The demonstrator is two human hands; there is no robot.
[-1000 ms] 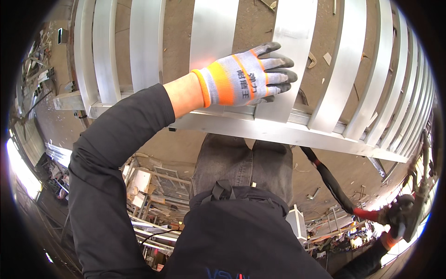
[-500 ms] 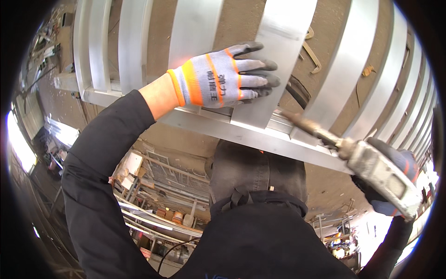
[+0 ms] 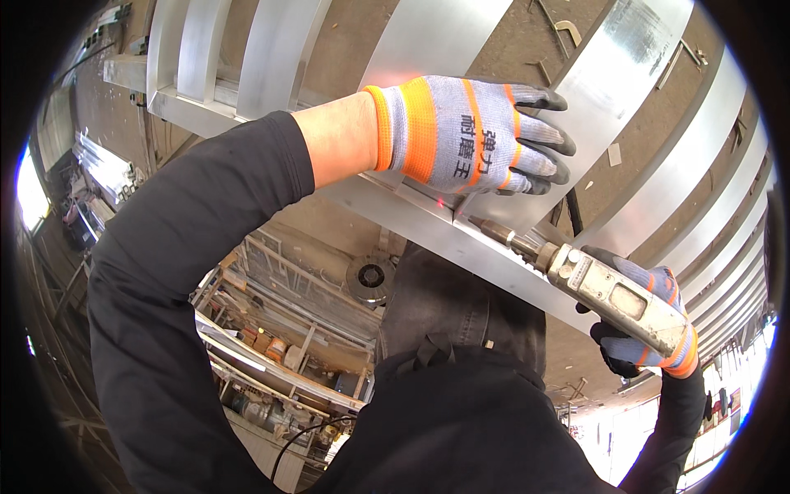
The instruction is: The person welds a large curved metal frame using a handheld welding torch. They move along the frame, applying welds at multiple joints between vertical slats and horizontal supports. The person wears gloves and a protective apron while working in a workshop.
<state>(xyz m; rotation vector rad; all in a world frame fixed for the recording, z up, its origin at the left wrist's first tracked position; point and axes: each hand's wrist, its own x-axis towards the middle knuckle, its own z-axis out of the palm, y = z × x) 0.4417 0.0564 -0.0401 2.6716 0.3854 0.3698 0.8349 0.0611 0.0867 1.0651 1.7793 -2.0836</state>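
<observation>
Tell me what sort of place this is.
Probably a metal fabrication workshop: there is a large slatted metal frame, a nozzled tool in the gloved right hand, and long bars at lower left.

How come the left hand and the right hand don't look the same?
The left hand is open and stretched out, while the right hand curls around a handheld tool.
The left hand is palm down over a silver slat with its back showing; the right hand is partly hidden by the tool.
Both wear grey gloves with orange bands and dark fingertips.
</observation>
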